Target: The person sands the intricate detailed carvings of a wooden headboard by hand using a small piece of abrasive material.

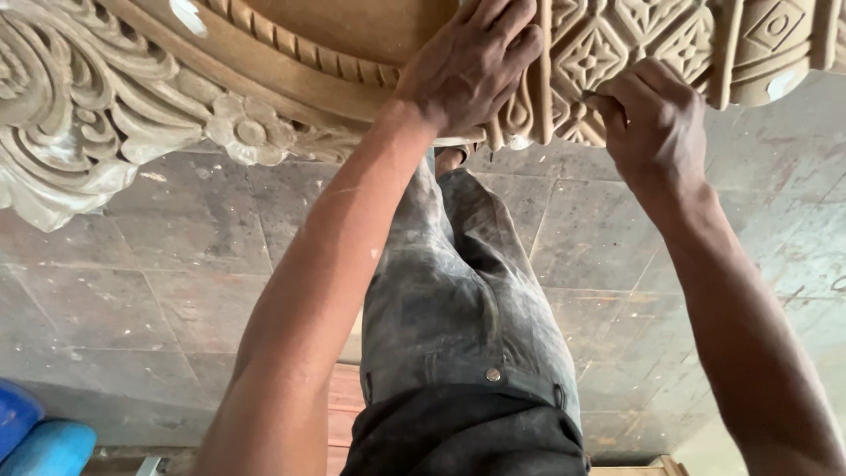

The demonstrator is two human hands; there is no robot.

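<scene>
One carved wooden panel (617, 44) spans the far edge; likely heavy, stiff, with fragile relief, best held by its plain rim. Left hand (471, 66) presses flat, open. Right hand (652, 119) pinches a small tool (599, 95) against diamond motifs.

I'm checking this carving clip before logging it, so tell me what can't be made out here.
All in the head view:
- What the right hand pinches: only a dark sliver shows past its fingers.
- Carved wooden piece: cut off by the top and left edges.
- Carving under the left hand: covered by it.
- Blue object: cut off at the bottom-left corner.
</scene>
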